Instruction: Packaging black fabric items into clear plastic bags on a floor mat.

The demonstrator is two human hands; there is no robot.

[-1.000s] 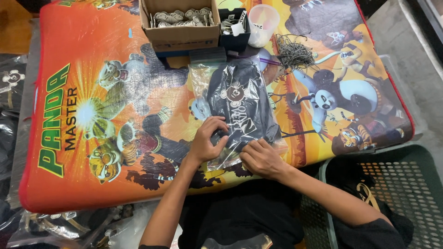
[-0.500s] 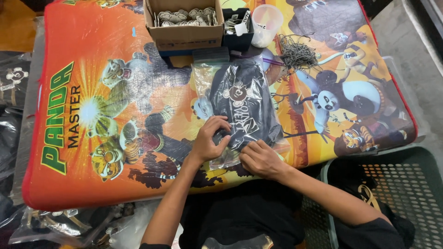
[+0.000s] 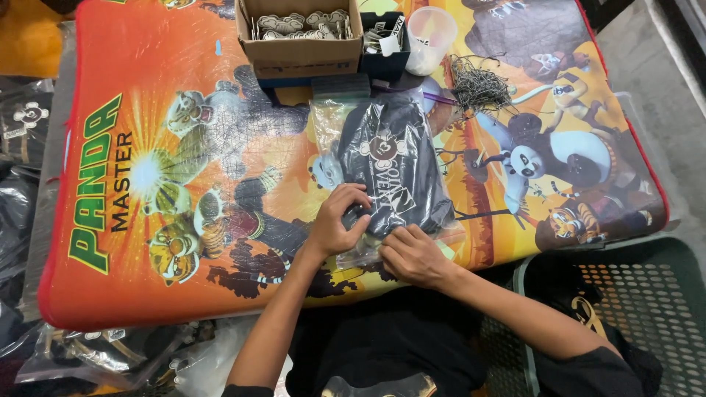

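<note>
Head view looks straight down on two bare hands working at the near end of one clear plastic bag (image 3: 382,169) that holds one folded black garment (image 3: 393,165) with a pale print. That bag lies flat on a bright orange cartoon mat (image 3: 184,147), running away from the hands toward the far edge. The left hand (image 3: 340,220) has its fingers curled and pressed on the bag's near left corner, pinching the plastic against the dark cloth. The right hand (image 3: 413,254) lies flatter, fingers nearly closed, pushing down on the bag's loose near flap; whether it truly grips the plastic I cannot tell.

Beyond the hands, past the bag's far end, stand three containers: one cardboard box (image 3: 298,37) filled with small grey tags (too many and too small to count), one small dark box (image 3: 384,44) just to its right, and one pale plastic cup (image 3: 429,37) beside that. One tangle of thin dark strings (image 3: 478,87) lies just beyond the right hand's side of the bag. Near the right forearm sits one green perforated crate (image 3: 632,309) with dark cloth in it. Left of the left arm, off the mat's edge, more bagged dark garments (image 3: 88,353) lie heaped.
</note>
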